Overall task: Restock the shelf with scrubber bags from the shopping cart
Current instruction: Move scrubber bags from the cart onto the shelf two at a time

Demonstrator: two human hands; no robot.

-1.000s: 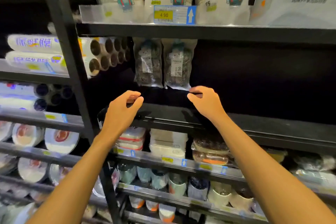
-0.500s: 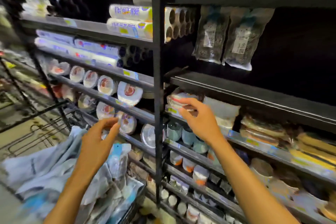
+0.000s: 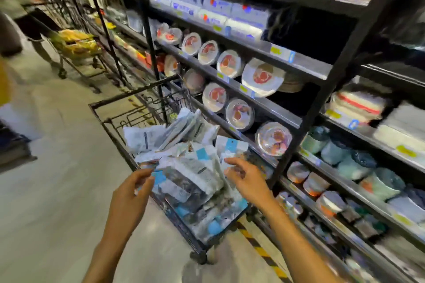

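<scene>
A supermarket aisle: black metal shelving (image 3: 324, 94) runs down one side with yellow price tags (image 3: 277, 50) along its edges, rows of packaged disposable plates (image 3: 262, 77), and a wire shopping cart (image 3: 133, 93) parked alongside

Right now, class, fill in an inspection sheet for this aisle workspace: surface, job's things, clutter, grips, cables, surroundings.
Surface: pale floor with a yellow-black stripe along the shelf foot.
Job's things: scrubber bags heaped in the shopping cart, which stands beside the black shelf.
Clutter: pale packets at the cart's far end.
Grips: left hand at a bag's edge, grip too blurred to judge; right hand over the heap, fingers relaxed, holding nothing.
Cables: nothing seen.
Surroundings: packed paper plates on the shelf; second cart farther down the aisle.
</scene>
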